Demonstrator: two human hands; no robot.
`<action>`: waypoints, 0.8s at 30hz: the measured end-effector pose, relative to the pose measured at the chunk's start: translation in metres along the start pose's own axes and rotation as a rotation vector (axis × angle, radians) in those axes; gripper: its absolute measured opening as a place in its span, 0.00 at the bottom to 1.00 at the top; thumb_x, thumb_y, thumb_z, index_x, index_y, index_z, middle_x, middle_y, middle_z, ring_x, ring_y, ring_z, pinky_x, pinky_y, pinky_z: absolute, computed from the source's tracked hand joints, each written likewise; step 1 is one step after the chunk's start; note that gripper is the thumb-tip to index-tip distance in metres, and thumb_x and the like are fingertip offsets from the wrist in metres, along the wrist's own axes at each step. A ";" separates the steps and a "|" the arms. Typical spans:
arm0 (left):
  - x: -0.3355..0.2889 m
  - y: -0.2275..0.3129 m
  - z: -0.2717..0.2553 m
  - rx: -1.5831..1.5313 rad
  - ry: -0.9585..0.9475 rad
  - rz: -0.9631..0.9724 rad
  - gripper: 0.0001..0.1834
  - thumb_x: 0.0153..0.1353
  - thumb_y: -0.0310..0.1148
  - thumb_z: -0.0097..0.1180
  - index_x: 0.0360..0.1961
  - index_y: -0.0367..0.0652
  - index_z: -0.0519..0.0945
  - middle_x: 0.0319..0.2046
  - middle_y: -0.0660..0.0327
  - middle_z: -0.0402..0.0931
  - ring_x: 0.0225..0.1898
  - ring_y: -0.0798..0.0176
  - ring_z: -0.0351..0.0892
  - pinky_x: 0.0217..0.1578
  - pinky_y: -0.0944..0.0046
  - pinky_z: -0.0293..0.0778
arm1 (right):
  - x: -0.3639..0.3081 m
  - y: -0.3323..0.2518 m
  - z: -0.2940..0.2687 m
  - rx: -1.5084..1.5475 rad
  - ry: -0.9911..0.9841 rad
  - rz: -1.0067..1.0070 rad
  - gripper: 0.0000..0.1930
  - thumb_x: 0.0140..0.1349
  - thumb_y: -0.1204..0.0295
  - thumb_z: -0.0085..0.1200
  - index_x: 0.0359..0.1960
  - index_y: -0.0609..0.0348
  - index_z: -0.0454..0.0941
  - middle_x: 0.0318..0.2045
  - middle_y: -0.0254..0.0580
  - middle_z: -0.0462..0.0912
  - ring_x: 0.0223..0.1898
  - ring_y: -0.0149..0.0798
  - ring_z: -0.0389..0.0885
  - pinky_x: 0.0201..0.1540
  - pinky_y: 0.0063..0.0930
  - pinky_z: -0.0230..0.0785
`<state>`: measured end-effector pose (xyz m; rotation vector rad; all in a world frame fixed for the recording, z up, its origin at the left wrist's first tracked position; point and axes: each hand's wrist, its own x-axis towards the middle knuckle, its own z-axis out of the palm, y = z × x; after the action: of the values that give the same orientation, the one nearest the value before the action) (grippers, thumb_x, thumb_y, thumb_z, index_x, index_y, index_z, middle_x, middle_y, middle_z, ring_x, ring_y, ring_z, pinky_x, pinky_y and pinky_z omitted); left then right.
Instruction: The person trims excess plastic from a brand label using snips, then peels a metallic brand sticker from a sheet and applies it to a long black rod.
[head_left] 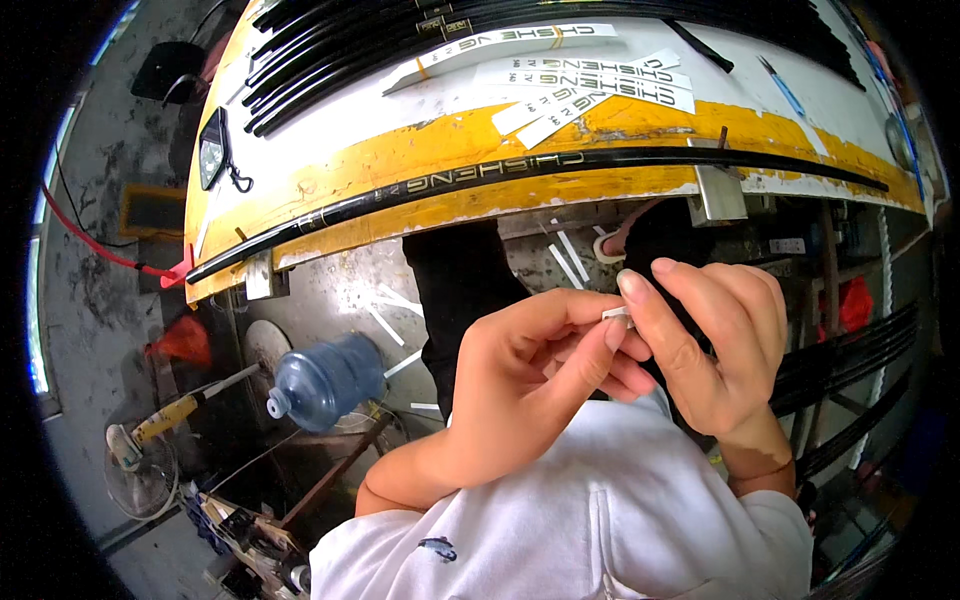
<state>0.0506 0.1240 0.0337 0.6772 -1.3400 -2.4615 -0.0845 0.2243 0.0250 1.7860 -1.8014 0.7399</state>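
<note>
In front of my chest, my left hand pinches a small white piece between thumb and forefinger; it looks like a bit of paper or film. My right hand meets it there, thumb and forefinger closed at the same piece, the other fingers loosely curled. Most of the piece is hidden by fingertips. Beyond my hands, a long black rod with gold lettering lies along the table's front edge, held near its ends by a left metal bracket and a right metal bracket.
White printed strips lie fanned on the yellow-edged table. Behind them are several black rods. A phone rests at left, a slim blue tool at right. Below stand a blue water jug and a fan.
</note>
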 end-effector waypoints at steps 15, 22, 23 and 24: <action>0.005 -0.009 0.001 -0.072 0.022 -0.001 0.12 0.62 0.25 0.47 0.44 0.28 0.72 0.28 0.49 0.77 0.26 0.60 0.80 0.28 0.65 0.79 | -0.015 0.010 0.007 0.276 0.027 0.034 0.16 0.41 0.71 0.59 0.36 0.58 0.80 0.35 0.38 0.75 0.30 0.36 0.72 0.28 0.25 0.65; 0.004 -0.012 0.000 0.049 0.019 0.061 0.13 0.61 0.24 0.47 0.46 0.28 0.69 0.27 0.50 0.77 0.26 0.60 0.80 0.28 0.66 0.79 | -0.007 0.014 0.003 0.269 -0.035 0.017 0.14 0.42 0.72 0.59 0.34 0.60 0.80 0.33 0.38 0.76 0.30 0.36 0.72 0.28 0.25 0.65; 0.004 -0.011 -0.001 0.056 0.015 0.056 0.14 0.61 0.23 0.48 0.47 0.29 0.68 0.27 0.50 0.77 0.26 0.60 0.80 0.28 0.66 0.79 | -0.007 0.013 0.003 0.237 -0.034 -0.001 0.13 0.43 0.71 0.59 0.34 0.59 0.80 0.32 0.37 0.76 0.30 0.36 0.72 0.28 0.26 0.65; 0.004 -0.011 -0.002 0.064 0.010 0.050 0.14 0.60 0.23 0.48 0.48 0.29 0.67 0.26 0.50 0.77 0.26 0.60 0.80 0.27 0.67 0.79 | -0.007 0.012 0.002 0.205 -0.032 -0.018 0.13 0.43 0.71 0.59 0.33 0.59 0.80 0.31 0.37 0.76 0.30 0.35 0.72 0.28 0.26 0.65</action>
<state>0.0484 0.1273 0.0227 0.6610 -1.4192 -2.3826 -0.0962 0.2275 0.0183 1.9512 -1.7818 0.9223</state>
